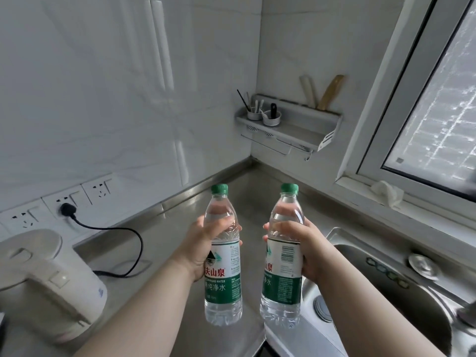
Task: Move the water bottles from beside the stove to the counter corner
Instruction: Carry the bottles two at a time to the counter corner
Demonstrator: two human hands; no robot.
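Two clear water bottles with green caps and green-and-white labels are held upright in the air above the steel counter point(219, 176). My left hand point(203, 243) grips the left bottle point(223, 276) around its upper body. My right hand point(304, 251) grips the right bottle point(282, 282) the same way, tilted slightly left. The counter corner point(251, 163) lies beyond the bottles, where the two tiled walls meet.
A white electric kettle point(46, 279) stands at the left, its black cord point(123, 230) plugged into a wall socket point(67, 208). A steel sink point(386, 279) is at the right. A wall shelf point(296, 124) with utensil cups hangs above the corner. A cloth point(387, 193) lies on the windowsill.
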